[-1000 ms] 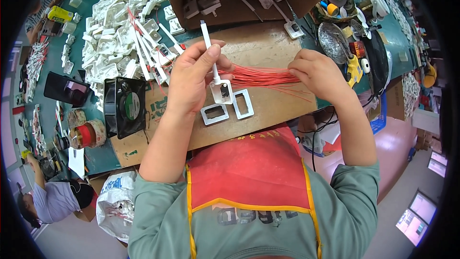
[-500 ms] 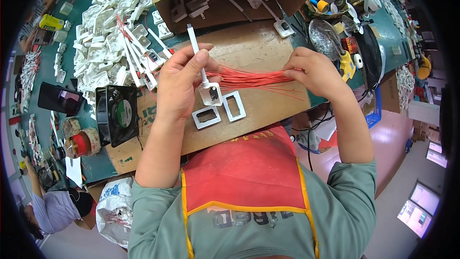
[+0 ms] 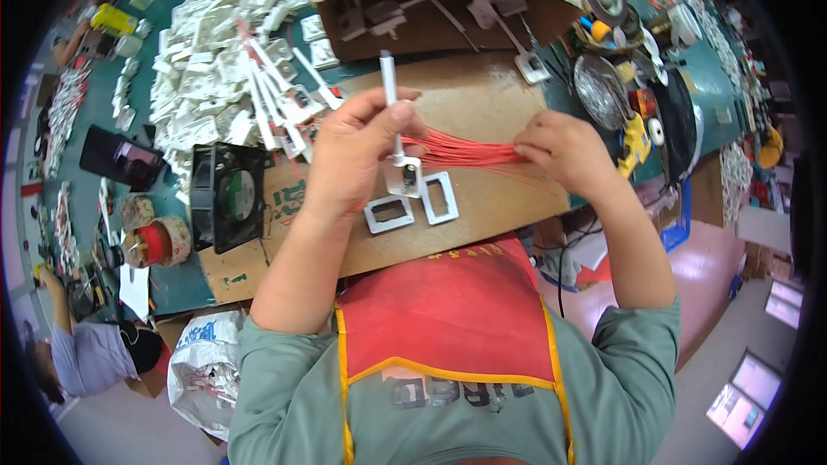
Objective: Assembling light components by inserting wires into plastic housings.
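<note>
Centrally, over the cardboard sheet point(image 3: 482, 112) on the tabletop point(image 3: 181, 284), the left hand point(image 3: 357, 155) has its fingers closed around a white plastic part point(image 3: 392, 112), while the right hand point(image 3: 564, 151) pinches a bundle of red wires point(image 3: 465, 152); two white frames point(image 3: 412, 207) lie just below.

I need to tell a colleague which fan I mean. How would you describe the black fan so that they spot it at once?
Start at the big heap of white plastic parts on the green table. Just below it, at the left end of the brown cardboard sheet, stands the black fan. It is the only square black frame with a round opening, left of the person's left hand.
</note>
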The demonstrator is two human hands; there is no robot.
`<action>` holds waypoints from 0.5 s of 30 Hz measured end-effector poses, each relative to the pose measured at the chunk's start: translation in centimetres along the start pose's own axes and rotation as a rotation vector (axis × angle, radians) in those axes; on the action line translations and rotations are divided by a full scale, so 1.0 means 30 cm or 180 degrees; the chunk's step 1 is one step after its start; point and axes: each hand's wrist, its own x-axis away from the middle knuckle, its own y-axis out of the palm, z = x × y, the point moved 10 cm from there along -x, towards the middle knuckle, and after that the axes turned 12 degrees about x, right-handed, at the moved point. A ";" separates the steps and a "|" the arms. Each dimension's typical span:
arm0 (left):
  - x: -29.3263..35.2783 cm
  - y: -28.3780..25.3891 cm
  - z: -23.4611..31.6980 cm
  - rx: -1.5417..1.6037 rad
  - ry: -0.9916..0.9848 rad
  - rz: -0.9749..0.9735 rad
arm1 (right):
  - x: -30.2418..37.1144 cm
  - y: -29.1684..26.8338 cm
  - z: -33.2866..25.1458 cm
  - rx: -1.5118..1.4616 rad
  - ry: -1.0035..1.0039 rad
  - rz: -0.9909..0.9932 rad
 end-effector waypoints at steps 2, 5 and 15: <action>0.003 -0.010 -0.004 -0.0003 0.0004 0.0036 | 0.006 0.044 -0.024 0.0475 -0.0112 0.0016; -0.006 0.018 -0.019 -0.0021 -0.0040 -0.0151 | 0.028 0.041 -0.019 0.0528 0.0054 0.0097; 0.016 0.022 0.009 0.0236 0.0074 -0.0293 | -0.030 -0.008 -0.095 0.0386 -0.0163 0.0188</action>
